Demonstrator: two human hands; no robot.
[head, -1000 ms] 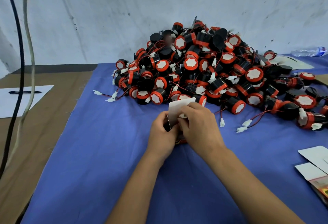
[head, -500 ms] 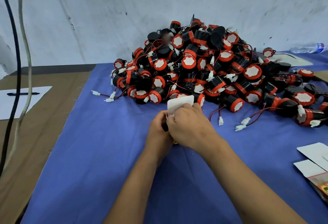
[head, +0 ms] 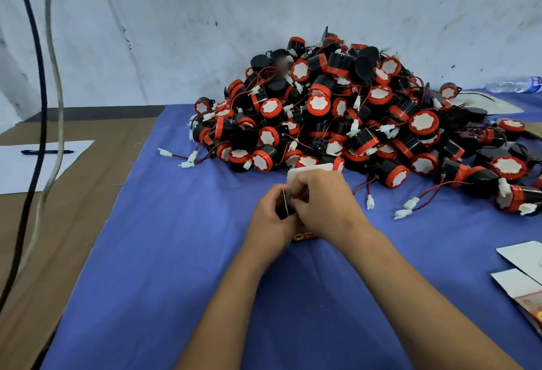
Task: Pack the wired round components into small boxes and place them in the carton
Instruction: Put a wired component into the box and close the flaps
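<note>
A large heap of wired round components [head: 346, 111], black with red rims, white faces and red wires ending in white plugs, is piled on the blue cloth [head: 164, 267] at the far side of the counter [head: 73, 223], against a grey wall. Loose white plugs [head: 406, 208] lie near the heap's right edge. At the far left, a pen [head: 47, 152] rests on a white sheet [head: 17, 170], crossed by two hanging cables [head: 50, 82]. At the right edge, flat white box blanks [head: 522, 267] are seen, and a water bottle [head: 513, 84] lies at the far right.

In the middle, a small box [head: 305, 171] with its white flap raised is held by both hands. The left hand [head: 272, 217] is curled round its left side; the right hand [head: 325, 205] is curled over its top, with fingers at the opening. A dark component can be glimpsed between the hands. A red printed panel shows beneath; its writing cannot be read.
</note>
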